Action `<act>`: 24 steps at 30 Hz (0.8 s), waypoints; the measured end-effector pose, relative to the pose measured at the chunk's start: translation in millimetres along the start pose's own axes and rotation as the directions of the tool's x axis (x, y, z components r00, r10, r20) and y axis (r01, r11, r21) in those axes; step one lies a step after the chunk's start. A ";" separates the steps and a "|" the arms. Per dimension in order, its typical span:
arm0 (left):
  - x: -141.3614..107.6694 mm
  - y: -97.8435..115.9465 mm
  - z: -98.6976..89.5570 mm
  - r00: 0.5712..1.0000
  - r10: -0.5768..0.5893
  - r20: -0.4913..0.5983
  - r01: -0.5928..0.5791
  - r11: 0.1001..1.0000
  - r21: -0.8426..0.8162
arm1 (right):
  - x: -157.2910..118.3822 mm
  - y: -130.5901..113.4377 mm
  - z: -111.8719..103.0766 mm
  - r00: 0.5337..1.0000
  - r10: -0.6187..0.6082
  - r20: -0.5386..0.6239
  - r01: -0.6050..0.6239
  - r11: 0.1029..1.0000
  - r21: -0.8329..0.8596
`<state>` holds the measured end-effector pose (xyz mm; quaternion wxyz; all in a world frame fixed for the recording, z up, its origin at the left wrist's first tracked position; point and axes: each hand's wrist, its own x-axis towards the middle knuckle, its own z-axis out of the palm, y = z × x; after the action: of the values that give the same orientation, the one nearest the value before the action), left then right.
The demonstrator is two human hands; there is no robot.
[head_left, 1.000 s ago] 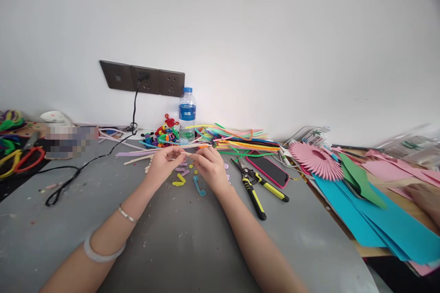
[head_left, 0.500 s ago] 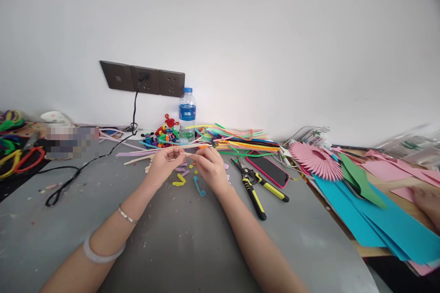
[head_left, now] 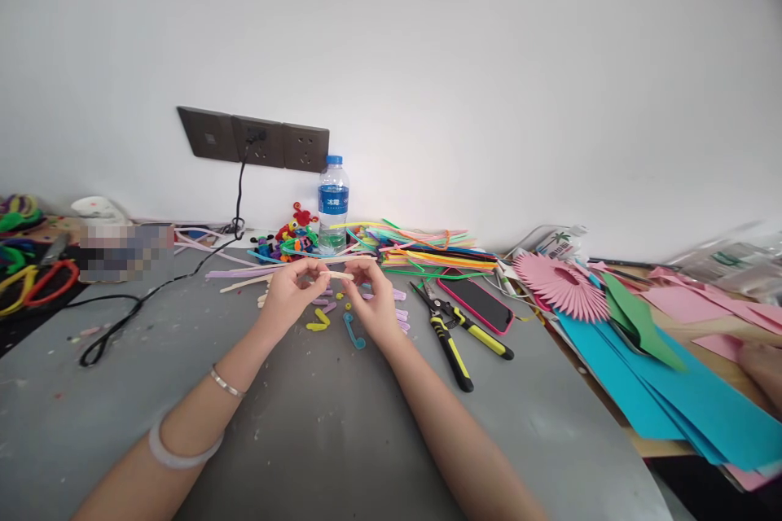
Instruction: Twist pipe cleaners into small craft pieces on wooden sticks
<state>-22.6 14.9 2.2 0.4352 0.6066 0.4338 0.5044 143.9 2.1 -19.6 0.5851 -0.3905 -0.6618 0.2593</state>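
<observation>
A short cream-coloured strip spans the gap between my two hands above the grey table. My left hand pinches its left end between thumb and fingertips. At the other end, the thumb and fingers of my right hand are closed on the strip. Below them on the table lie folded yellow pieces, a blue curled piece and several small purple pieces. Long cream and purple stems lie beyond my left hand.
Pliers and a pink-edged phone lie at the right. Behind are a water bottle and bundled colourful stems. A black cable crosses the left; blue paper and another person's hand are far right.
My right hand has turned and its fingers have moved up, showing more of the strip and the purple pieces beside it. My left hand has hardly moved.
</observation>
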 end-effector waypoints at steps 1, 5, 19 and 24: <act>-0.6 -0.7 0.2 1.000 0.022 0.003 -0.023 1.000 0.022 | -0.4 -0.4 1.9 0.999 0.037 0.005 -0.037 0.999 0.023; -2.5 -0.7 1.2 0.994 0.106 0.000 -0.106 0.988 0.115 | -1.4 -0.7 7.2 0.985 0.168 0.049 -0.174 0.973 0.153; -3.8 1.8 2.8 0.987 0.160 -0.010 -0.155 0.973 0.171 | 1.4 -2.0 7.8 0.955 0.284 0.083 -0.295 0.900 0.320; -4.6 3.2 3.7 0.987 0.161 -0.012 -0.155 0.966 0.204 | 2.4 -2.5 8.5 0.954 0.288 0.086 -0.300 0.897 0.325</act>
<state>-19.2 9.4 3.8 0.3232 0.6734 0.4392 0.4992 135.0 3.6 -17.7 0.5849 -0.3764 -0.5518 0.4602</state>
